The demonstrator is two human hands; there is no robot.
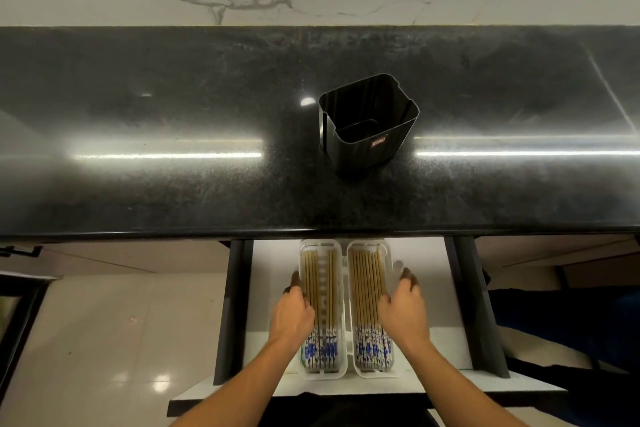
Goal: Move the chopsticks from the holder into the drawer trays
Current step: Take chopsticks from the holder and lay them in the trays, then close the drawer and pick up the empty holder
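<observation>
Both hands reach into the open drawer [429, 288] below the dark stone surface [173, 114]. The left hand [292, 314] lies along the outer edge of the left tray [320, 373], its grip curled against the tray's left wall, fingers spread forward and thumb over the rim; whether it actually clasps the wall or only rests there cannot be told. The right hand [403, 312] mirrors it at the outer edge of the right tray [372, 373], its grip loosely curved beside the right wall, fingertips pointing forward. The chopsticks [369, 288] lie lengthwise in both white trays, between the two hands, their blue-and-white patterned ends toward the person and plain wooden tips toward the surface. The left tray holds two groups with a bare slatted strip between them; the right tray is filled more evenly. The trays sit side by side, touching or nearly so. The black holder [369, 128] stands upright on the surface, well apart from the hands, and looks empty inside. The far ends of the trays are tucked under the surface edge.
</observation>
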